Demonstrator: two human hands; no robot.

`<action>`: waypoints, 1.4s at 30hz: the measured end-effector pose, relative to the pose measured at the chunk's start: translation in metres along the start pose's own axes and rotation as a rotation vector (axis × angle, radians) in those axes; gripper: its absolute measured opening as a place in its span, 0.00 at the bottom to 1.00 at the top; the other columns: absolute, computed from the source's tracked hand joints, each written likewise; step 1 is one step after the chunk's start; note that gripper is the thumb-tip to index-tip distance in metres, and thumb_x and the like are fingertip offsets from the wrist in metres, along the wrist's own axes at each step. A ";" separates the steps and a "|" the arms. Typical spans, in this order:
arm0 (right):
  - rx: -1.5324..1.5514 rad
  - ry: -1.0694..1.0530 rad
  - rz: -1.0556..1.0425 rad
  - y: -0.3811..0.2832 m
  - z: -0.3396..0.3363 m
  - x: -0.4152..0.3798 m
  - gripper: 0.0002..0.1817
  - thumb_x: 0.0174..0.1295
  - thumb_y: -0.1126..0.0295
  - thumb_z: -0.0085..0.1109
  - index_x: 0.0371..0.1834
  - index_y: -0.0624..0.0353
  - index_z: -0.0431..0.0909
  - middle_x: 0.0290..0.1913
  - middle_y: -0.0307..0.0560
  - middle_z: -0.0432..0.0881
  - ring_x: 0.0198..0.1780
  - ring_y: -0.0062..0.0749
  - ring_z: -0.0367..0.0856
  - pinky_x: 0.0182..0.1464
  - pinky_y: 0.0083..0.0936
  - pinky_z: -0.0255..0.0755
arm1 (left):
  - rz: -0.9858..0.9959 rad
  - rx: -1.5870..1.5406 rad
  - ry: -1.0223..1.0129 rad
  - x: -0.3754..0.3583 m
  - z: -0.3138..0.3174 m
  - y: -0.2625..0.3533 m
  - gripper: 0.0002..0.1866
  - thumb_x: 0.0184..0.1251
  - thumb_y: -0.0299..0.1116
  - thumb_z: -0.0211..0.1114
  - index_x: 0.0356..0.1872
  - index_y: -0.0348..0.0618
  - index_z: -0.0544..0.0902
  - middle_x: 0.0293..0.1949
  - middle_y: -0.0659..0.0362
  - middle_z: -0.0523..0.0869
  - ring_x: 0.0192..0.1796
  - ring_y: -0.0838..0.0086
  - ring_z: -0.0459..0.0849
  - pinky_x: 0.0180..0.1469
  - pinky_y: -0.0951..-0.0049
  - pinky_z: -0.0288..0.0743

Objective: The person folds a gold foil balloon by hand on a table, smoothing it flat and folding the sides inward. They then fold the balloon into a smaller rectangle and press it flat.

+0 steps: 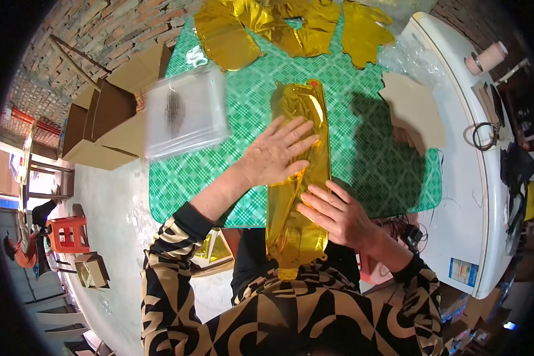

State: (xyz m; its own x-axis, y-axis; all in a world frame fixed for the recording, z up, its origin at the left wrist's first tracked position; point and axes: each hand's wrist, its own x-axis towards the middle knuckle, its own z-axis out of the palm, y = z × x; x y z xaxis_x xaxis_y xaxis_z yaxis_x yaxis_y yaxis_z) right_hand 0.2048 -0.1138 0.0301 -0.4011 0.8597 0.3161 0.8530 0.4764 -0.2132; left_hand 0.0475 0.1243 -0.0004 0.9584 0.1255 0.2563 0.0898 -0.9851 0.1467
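Observation:
A long, folded gold foil balloon (pixel 302 207) lies over the front edge of the green plaid tabletop, its lower end reaching toward my lap. My left hand (pixel 277 149) rests flat across its upper half with the fingers spread. Lower down, my right hand (pixel 338 215) lies along its right side, fingers stretched out and touching the foil. Neither hand grips anything. At the balloon's top corner is a small red mark. More flat gold foil balloons (pixel 228 44) lie at the far edge of the table, one (pixel 365 35) apart on the right.
Left on the table is a stack of clear plastic bags (pixel 190 113), with an open cardboard box (pixel 110 121) beyond it. A torn cardboard sheet (pixel 412 110) lies at right, beside a white appliance (pixel 457 196). A red stool (pixel 68 234) and a person (pixel 25 252) are far left.

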 end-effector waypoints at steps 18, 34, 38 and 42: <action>0.252 0.065 -0.059 0.038 0.004 0.037 0.18 0.67 0.66 0.67 0.58 0.60 0.89 0.64 0.48 0.89 0.75 0.45 0.81 0.75 0.44 0.76 | -0.019 -0.063 -0.053 0.001 0.001 -0.004 0.34 0.88 0.56 0.50 0.87 0.55 0.66 0.88 0.54 0.62 0.90 0.56 0.56 0.90 0.47 0.43; 0.353 0.035 -0.020 0.039 0.003 0.033 0.21 0.66 0.66 0.69 0.61 0.60 0.87 0.66 0.46 0.88 0.75 0.42 0.81 0.79 0.46 0.71 | -0.163 -0.464 -0.203 0.029 -0.050 -0.021 0.36 0.87 0.42 0.56 0.90 0.50 0.58 0.73 0.47 0.81 0.76 0.50 0.77 0.81 0.51 0.62; 0.351 0.030 -0.027 0.041 0.007 0.031 0.21 0.70 0.62 0.64 0.62 0.61 0.87 0.67 0.48 0.88 0.75 0.43 0.81 0.79 0.47 0.70 | -0.012 -0.350 0.013 0.032 -0.033 -0.036 0.37 0.78 0.33 0.67 0.85 0.47 0.66 0.69 0.46 0.84 0.71 0.50 0.81 0.75 0.52 0.70; 0.360 0.015 -0.022 0.042 0.010 0.029 0.25 0.73 0.56 0.60 0.64 0.62 0.85 0.67 0.51 0.87 0.75 0.46 0.82 0.80 0.51 0.69 | 0.051 -0.353 0.142 0.031 -0.023 -0.042 0.32 0.72 0.31 0.72 0.76 0.44 0.76 0.71 0.47 0.83 0.72 0.49 0.80 0.75 0.51 0.72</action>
State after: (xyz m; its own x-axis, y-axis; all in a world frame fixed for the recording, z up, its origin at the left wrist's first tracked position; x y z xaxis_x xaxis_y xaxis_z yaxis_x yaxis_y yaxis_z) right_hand 0.2257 -0.0672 0.0210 -0.4107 0.8472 0.3371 0.6710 0.5311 -0.5173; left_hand 0.0675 0.1720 0.0238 0.9101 0.1168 0.3976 -0.0795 -0.8924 0.4442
